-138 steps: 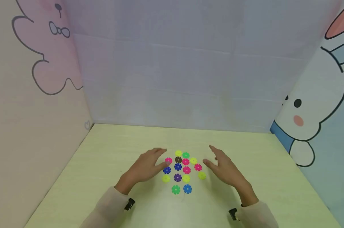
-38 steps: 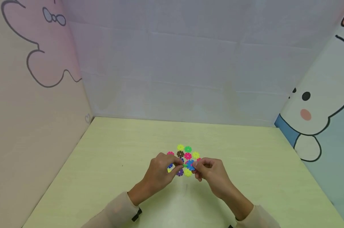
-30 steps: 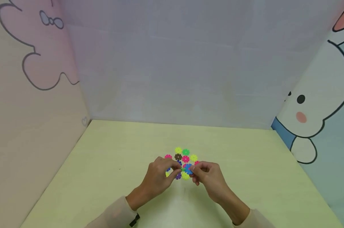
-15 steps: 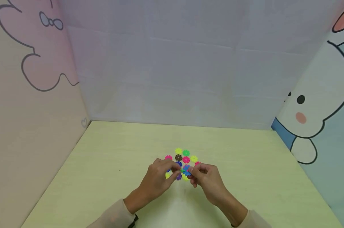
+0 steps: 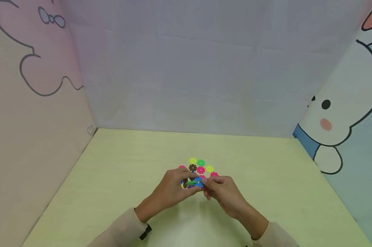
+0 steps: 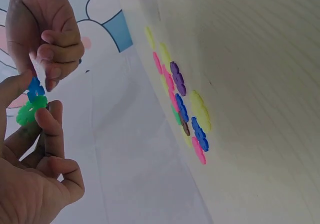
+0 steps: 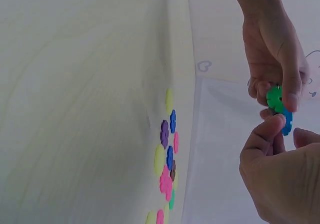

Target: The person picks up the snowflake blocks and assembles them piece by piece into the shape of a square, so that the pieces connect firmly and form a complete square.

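In the head view my left hand (image 5: 162,188) and right hand (image 5: 229,193) meet above the table. Between them are a blue notched snowflake disc (image 5: 198,182) and a green one (image 5: 191,183), slotted together at an angle. My right thumb and fingers pinch the blue disc's edge. The left thumb and forefinger reach round to the blue disc, with the green disc (image 6: 31,111) inside the grip in the left wrist view. From the right wrist view, the green disc (image 7: 274,99) sits against the left fingers, and the blue disc (image 7: 287,121) is partly hidden by fingertips.
Several flat snowflake discs lie on the pale table beyond and below the hands, among them yellow (image 5: 193,160), green (image 5: 201,163), brown (image 5: 192,167) and pink (image 5: 201,170). Cartoon-printed side walls and a plain back sheet (image 5: 179,85) enclose the table.
Both hands were spread apart over the discs; the green and blue discs then left the table's front row. Lately the left fingers have widened and moved from the green disc's edge toward the blue one.
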`<state>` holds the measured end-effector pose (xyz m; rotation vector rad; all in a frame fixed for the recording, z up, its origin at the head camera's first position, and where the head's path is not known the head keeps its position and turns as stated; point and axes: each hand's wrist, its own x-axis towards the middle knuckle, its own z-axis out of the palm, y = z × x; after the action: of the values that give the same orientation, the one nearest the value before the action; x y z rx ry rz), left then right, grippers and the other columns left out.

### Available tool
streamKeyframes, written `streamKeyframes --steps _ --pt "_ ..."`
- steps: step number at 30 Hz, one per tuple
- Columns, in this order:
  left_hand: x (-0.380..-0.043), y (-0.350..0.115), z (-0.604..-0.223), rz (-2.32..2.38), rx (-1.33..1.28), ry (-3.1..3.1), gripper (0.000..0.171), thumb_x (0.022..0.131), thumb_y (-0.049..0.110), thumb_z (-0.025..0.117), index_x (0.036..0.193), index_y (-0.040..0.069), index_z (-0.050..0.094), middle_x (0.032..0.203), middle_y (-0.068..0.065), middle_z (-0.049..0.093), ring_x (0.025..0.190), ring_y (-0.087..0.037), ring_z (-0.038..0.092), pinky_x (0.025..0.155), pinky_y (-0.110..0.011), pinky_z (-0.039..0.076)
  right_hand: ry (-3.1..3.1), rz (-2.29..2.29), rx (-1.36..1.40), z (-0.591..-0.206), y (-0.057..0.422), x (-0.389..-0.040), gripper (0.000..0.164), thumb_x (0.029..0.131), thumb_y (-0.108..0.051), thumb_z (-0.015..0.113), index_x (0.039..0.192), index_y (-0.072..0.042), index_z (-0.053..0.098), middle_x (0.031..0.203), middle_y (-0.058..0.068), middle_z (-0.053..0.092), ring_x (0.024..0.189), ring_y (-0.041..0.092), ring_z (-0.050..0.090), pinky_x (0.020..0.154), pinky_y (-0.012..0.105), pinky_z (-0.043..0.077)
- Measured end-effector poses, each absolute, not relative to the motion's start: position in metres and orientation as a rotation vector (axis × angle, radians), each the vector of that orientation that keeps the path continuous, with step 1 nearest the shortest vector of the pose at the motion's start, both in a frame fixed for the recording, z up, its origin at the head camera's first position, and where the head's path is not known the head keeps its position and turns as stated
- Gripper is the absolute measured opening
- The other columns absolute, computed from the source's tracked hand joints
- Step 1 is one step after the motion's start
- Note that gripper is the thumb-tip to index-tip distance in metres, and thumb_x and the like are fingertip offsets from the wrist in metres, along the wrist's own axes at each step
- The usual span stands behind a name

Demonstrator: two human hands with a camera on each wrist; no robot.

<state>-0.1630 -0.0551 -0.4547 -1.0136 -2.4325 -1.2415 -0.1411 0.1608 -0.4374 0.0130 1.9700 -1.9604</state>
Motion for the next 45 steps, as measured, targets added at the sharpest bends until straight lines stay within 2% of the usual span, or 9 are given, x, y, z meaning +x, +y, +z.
streamKeyframes --steps 6,10,16,20,22,27,34,40,45 --pt "-0.162 -0.060 -0.451 -1.217 -0.962 -2.491 0.029 0.084 0.027 0.086 0.107 0.011 0.081 0.084 0.004 0.071 0.071 -0.004 0.056 0.063 -0.016 0.047 2.332 -1.718 0.079 -0.445 0.194 -0.171 0.032 0.103 -0.022 0.063 0.117 0.006 0.072 0.105 0.014 0.074 0.087 0.021 0.065 0.081 0.027 0.057" --pt "-0.159 -0.062 -0.450 -1.229 -0.929 -2.524 0.028 0.084 0.028 0.086 0.107 0.011 0.081 0.084 0.006 0.070 0.071 -0.003 0.054 0.063 -0.017 0.047 2.624 -1.330 0.045 -0.463 0.215 -0.187 0.029 0.098 -0.024 0.070 0.115 -0.001 0.076 0.108 0.012 0.076 0.090 0.019 0.066 0.079 0.029 0.056" --pt "-0.158 -0.065 -0.449 -1.216 -0.910 -2.549 0.029 0.085 0.029 0.085 0.108 0.011 0.081 0.086 0.005 0.071 0.072 -0.002 0.054 0.063 -0.017 0.048 2.903 -0.860 -0.186 -0.481 0.219 -0.187 0.025 0.084 -0.021 0.085 0.098 -0.002 0.080 0.088 0.003 0.070 0.080 0.014 0.059 0.069 0.026 0.050" --pt "-0.158 -0.067 -0.450 -1.214 -0.897 -2.556 0.031 0.086 0.029 0.084 0.110 0.010 0.081 0.088 0.005 0.072 0.073 -0.004 0.056 0.064 -0.017 0.049 2.950 -0.757 -0.268 -0.484 0.212 -0.185 0.016 0.082 -0.017 0.087 0.082 -0.005 0.076 0.075 0.002 0.058 0.075 0.014 0.049 0.066 0.027 0.042" --pt "-0.158 -0.067 -0.450 -1.222 -0.891 -2.559 0.031 0.086 0.029 0.084 0.110 0.010 0.081 0.089 0.004 0.073 0.073 -0.005 0.056 0.063 -0.018 0.049 2.956 -0.749 -0.274 -0.484 0.210 -0.184 0.016 0.082 -0.015 0.086 0.081 -0.005 0.074 0.075 0.002 0.058 0.074 0.015 0.048 0.067 0.028 0.042" --pt "-0.159 -0.067 -0.454 -1.236 -0.899 -2.577 0.030 0.087 0.030 0.083 0.110 0.011 0.081 0.090 0.005 0.074 0.072 -0.004 0.055 0.063 -0.018 0.048 2.897 -0.802 -0.225 -0.481 0.214 -0.187 0.018 0.082 -0.015 0.087 0.090 -0.003 0.075 0.084 0.003 0.069 0.077 0.014 0.057 0.070 0.029 0.051" --pt "-0.158 -0.067 -0.455 -1.218 -0.905 -2.602 0.028 0.088 0.029 0.082 0.109 0.011 0.080 0.094 0.005 0.075 0.073 -0.005 0.056 0.065 -0.018 0.048 2.606 -1.099 -0.314 -0.476 0.234 -0.188 0.009 0.092 -0.012 0.076 0.087 -0.005 0.075 0.077 0.004 0.069 0.069 0.014 0.056 0.060 0.024 0.047" --pt "-0.157 -0.066 -0.454 -1.183 -0.901 -2.642 0.031 0.090 0.031 0.080 0.114 0.012 0.080 0.097 0.005 0.075 0.076 -0.003 0.056 0.067 -0.019 0.049 2.497 -1.304 -0.389 -0.456 0.223 -0.170 0.015 0.098 -0.021 0.071 0.095 -0.007 0.077 0.077 0.012 0.069 0.069 0.015 0.060 0.062 0.025 0.050" --pt "-0.157 -0.065 -0.452 -1.216 -0.930 -2.642 0.033 0.091 0.031 0.080 0.118 0.011 0.078 0.086 0.008 0.070 0.075 -0.003 0.055 0.065 -0.019 0.048 2.562 -1.526 -0.493 -0.439 0.202 -0.149 0.012 0.097 -0.018 0.072 0.096 -0.008 0.079 0.078 0.007 0.071 0.069 0.015 0.066 0.066 0.030 0.058"
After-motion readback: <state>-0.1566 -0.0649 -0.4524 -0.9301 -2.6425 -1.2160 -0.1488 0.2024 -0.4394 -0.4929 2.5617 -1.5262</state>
